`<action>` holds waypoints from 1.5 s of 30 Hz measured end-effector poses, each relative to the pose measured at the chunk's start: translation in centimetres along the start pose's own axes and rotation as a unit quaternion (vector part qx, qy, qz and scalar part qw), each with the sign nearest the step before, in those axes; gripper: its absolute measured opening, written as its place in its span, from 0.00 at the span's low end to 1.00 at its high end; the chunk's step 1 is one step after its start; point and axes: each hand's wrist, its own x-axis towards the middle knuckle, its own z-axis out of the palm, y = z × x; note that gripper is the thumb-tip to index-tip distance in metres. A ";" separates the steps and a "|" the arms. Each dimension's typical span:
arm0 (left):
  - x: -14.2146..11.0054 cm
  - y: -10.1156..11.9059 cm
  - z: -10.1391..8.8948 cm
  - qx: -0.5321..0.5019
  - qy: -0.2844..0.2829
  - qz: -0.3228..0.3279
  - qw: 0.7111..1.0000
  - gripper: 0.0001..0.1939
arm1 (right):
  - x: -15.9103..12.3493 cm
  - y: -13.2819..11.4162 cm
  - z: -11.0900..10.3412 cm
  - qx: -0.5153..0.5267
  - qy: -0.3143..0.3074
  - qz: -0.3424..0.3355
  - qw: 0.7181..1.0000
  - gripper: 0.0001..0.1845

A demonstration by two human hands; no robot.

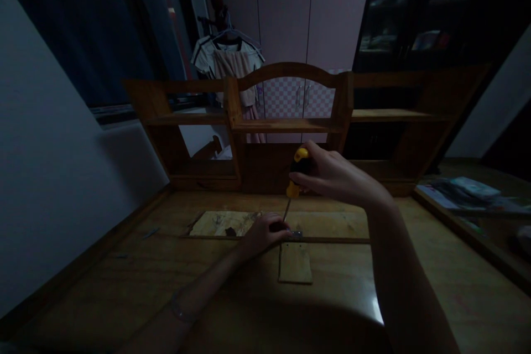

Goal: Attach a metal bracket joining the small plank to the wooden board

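My right hand (pixel 327 174) is wrapped round the yellow and black handle of a screwdriver (pixel 292 190). Its shaft slants down to the long wooden board (pixel 332 224) lying on the wooden surface. Beside the screwdriver's tip, my left hand (pixel 265 232) has its fingers closed together; what they pinch, if anything, is hidden. Just right of those fingertips sits a small metal plate (pixel 296 233), like a hinge, at the board's near edge. Against that edge lies a small wooden piece (pixel 295 265) with two dark holes.
A wooden shelf unit (pixel 286 126) stands across the back of the wooden surface (pixel 232 293). Small slim items, too dim to name, lie at the left, one a grey object (pixel 151 232). A raised wooden edge (pixel 468 235) runs along the right. A white wall (pixel 62 177) borders the left.
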 end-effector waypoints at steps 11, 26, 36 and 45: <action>0.2 0.3 0.1 0.011 0.016 0.004 1.000 0.12 | 0.2 -0.1 1.0 -0.018 -0.033 0.031 0.999 0.18; 0.1 0.2 0.1 0.018 0.003 -0.011 1.000 0.13 | 0.8 0.4 1.7 0.014 -0.049 0.026 0.998 0.19; 0.0 0.0 0.2 0.011 0.016 0.015 1.000 0.13 | 0.8 0.2 1.4 0.026 -0.095 -0.001 0.995 0.19; 0.2 -0.1 0.0 0.011 0.005 0.024 1.000 0.13 | 1.1 0.2 1.1 0.052 -0.119 -0.006 0.992 0.17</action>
